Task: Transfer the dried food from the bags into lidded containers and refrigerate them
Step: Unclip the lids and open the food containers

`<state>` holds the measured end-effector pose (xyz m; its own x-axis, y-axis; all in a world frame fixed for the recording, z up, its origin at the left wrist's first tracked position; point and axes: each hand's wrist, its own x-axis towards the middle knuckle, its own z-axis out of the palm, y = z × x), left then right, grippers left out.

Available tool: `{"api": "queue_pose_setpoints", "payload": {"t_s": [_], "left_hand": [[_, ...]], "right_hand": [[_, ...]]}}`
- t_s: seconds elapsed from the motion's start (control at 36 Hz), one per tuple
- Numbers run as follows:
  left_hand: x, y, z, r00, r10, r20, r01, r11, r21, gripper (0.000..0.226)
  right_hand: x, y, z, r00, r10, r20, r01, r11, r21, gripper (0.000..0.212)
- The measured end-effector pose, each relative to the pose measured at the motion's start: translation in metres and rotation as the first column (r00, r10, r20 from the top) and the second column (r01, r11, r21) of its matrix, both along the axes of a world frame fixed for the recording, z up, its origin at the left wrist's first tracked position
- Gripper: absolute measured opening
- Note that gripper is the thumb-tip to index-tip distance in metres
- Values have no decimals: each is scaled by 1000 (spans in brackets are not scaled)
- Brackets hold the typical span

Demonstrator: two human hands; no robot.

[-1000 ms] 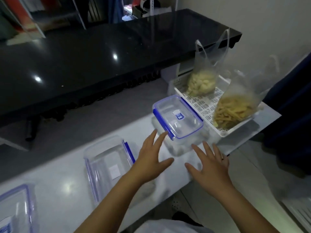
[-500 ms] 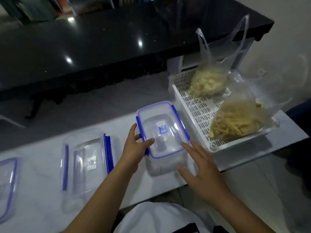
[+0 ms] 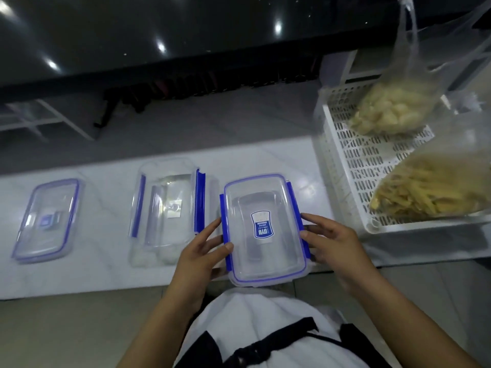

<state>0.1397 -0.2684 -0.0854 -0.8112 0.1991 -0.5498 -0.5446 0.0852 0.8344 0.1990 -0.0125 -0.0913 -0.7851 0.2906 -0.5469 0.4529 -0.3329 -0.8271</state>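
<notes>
A clear lidded container (image 3: pixel 263 229) with blue clips and a blue label stands at the counter's front edge. My left hand (image 3: pixel 203 252) grips its left clip side, thumb on the lid. My right hand (image 3: pixel 330 241) holds its right clip side with curled fingers. A second container (image 3: pixel 170 208) with its clips open sits just to the left. A third lidded one (image 3: pixel 46 219) lies far left. Two clear bags are in a white tray (image 3: pixel 353 166): one of pale chunks (image 3: pixel 390 112), one of yellow dried strips (image 3: pixel 430 192).
The white counter (image 3: pixel 106 266) ends just in front of my body. Behind it stands a long black glossy table (image 3: pixel 159 35). Grey floor lies between them. The tray fills the counter's right end.
Both hands came from hovering over the counter to hold the container on its two clip sides. The container has shifted nearer the front edge, and the view has tilted further down.
</notes>
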Motion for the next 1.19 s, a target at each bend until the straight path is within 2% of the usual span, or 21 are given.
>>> {"api": "queue_pose_setpoints", "payload": {"t_s": [0.08,0.19,0.33,0.39,0.44,0.5,0.56,0.64,0.69,0.75,0.78,0.89,1.06,1.19], "left_hand": [[0,-4,-2,1000,-15,18,14,999,44,59],[-1,-7,-4,1000,-21,12,20,996,81,61],[-1,-12,-5,1000,-30,8,29,997,75,51],[0,-12,-3,1000,-20,0,20,999,43,48],[2,-13,-1,997,-33,-74,30,998,-47,47],[6,-18,2,964,-147,-224,89,964,-251,53],[11,-25,7,892,-324,-314,164,881,-444,66],[16,-31,11,748,-581,-320,313,734,-602,91],[17,-27,11,657,-694,-296,391,648,-653,103],[18,-20,8,574,-778,-256,439,556,-706,108],[18,-15,5,546,-802,-244,440,522,-731,110],[16,-4,-7,528,-808,-262,376,498,-781,113],[-3,6,-16,527,-806,-269,296,470,-831,117],[-29,19,-15,556,-790,-259,310,486,-817,116]], "right_hand": [[0,3,-2,1000,8,-1,-8,999,-49,34],[-2,4,-1,1000,9,-8,-9,999,-36,33],[2,10,-2,998,18,60,-19,1000,13,31],[6,10,-4,996,36,76,-41,998,58,34],[11,8,-3,993,83,81,-99,969,226,41],[17,7,4,985,165,50,-170,890,424,49],[24,6,15,950,311,14,-266,785,560,62],[33,4,24,814,568,122,-466,513,721,87],[35,2,23,722,647,245,-559,337,758,100],[35,-2,18,659,671,339,-611,214,762,105],[36,-5,15,656,670,347,-608,197,769,106],[32,-10,6,735,621,273,-533,280,799,102],[14,-9,7,765,577,286,-509,271,817,108],[-9,-4,10,772,558,303,-515,272,813,108]]}}
